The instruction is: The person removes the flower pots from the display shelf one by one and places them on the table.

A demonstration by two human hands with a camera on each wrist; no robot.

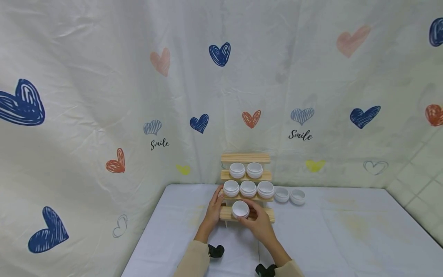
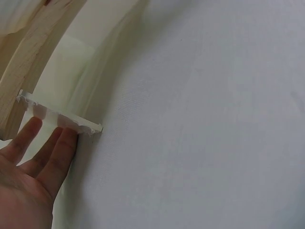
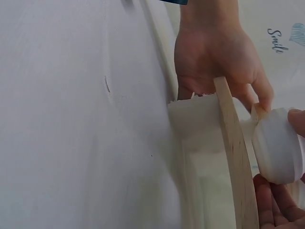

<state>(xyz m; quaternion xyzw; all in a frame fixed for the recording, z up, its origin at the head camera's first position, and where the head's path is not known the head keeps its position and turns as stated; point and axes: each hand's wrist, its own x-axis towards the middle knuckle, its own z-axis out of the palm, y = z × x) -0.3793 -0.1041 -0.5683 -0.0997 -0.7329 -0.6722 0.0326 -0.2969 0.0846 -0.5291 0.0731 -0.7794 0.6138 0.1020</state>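
A right hand (image 1: 257, 223) pinches a white jar (image 1: 240, 209) at the wooden rack (image 1: 246, 158)'s lowest shelf, left hand (image 1: 215, 204) spread flat at its nine-o'clock side; a nudge could topple the light rack.

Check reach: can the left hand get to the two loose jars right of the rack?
Probably not directly: the left hand rests on the rack's left side, and the rack and right hand lie between it and the loose jars.

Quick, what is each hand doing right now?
Left hand: open, straight fingers resting against the left side of the wooden rack.
Right hand: holding a small white jar at the rack's lowest shelf.
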